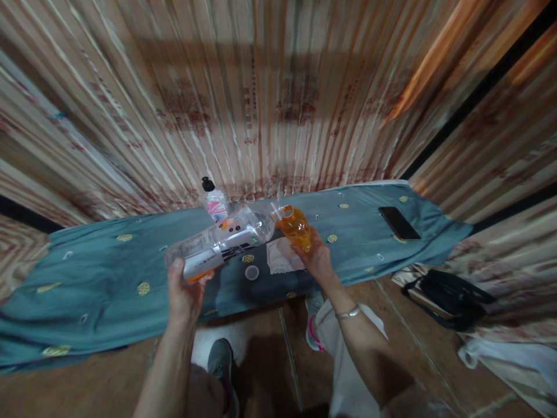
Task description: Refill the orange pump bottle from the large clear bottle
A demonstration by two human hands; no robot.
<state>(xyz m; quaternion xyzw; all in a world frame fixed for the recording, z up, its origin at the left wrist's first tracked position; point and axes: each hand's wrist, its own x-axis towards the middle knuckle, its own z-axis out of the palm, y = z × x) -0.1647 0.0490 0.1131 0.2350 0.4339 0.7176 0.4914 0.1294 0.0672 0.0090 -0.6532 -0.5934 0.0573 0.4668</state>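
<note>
At frame centre, your left hand is wrapping its grip around the clear bottle, tilting it toward the orange bottle your right hand is clasping above the bench; line up the mouths, tilting slowly.

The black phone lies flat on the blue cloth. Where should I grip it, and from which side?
Probably from above, pinching its two long edges: the phone lies flat on the cloth, so no face offers a hold. It is nearer the right hand, which holds the orange bottle.
</note>
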